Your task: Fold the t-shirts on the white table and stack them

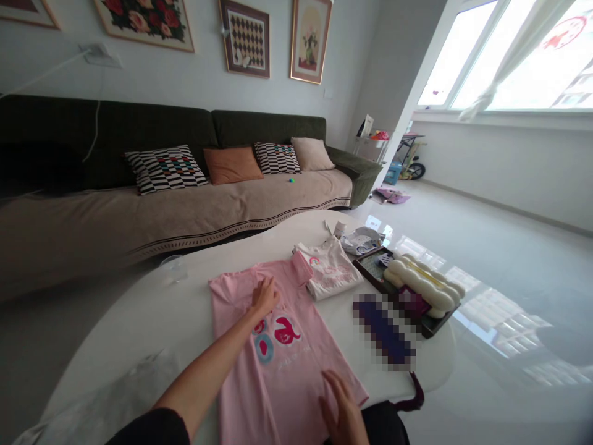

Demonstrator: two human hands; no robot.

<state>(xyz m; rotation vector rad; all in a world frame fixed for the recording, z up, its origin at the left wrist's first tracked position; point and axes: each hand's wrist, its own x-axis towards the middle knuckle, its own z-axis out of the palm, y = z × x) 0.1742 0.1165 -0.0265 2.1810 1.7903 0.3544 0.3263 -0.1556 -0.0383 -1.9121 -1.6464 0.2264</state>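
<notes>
A pink polo shirt [296,361] with a red and blue print on its front lies spread on the white table, its sides partly folded in and its collar toward the far right. My left hand [265,296] rests on the upper part of the shirt, above the print, fingers lying on the cloth. Low in the picture, my right hand [343,409] is over the shirt's lower right edge with its fingers apart; nothing is held in it. Beyond the collar lies a folded white T-shirt [331,272] with a pink print, touching the pink one.
On the glossy white table [139,309] are a dark tray [370,266] with a cream bubble-shaped object [424,284], a crumpled plastic packet [361,240], a clear bowl [175,269] and a clear plastic bag [125,395]. A pixelated dark patch lies right. A sofa [259,198] stands behind.
</notes>
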